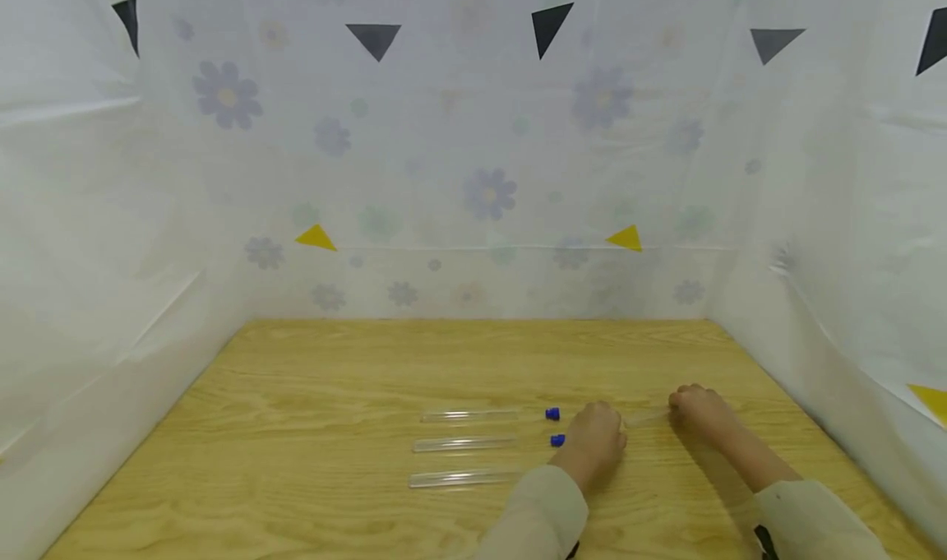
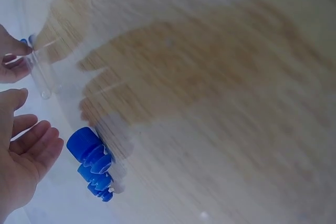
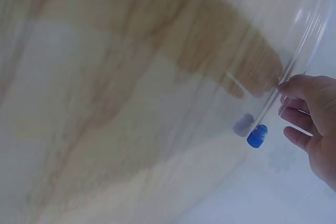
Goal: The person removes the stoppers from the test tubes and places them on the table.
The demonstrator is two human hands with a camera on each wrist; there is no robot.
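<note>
A clear test tube (image 3: 310, 32) is pinched between the thumb and fingers of my right hand (image 1: 706, 413), at the right of the table. Its rounded end points toward my left hand, and a blue cap (image 3: 257, 136) shows at its other end. My left hand (image 1: 593, 441) holds nothing; its fingers are loosely bent beside a row of blue stoppers (image 2: 85, 144) with ribbed stems. Two blue stoppers (image 1: 552, 414) show in the head view, the nearer one partly behind the left hand.
Three clear test tubes (image 1: 462, 444) lie side by side on the wooden table (image 1: 296, 395), left of the stoppers. The left forearm overlaps the nearest one. White flower-patterned sheeting (image 1: 414, 173) with triangles walls the table at the back and sides.
</note>
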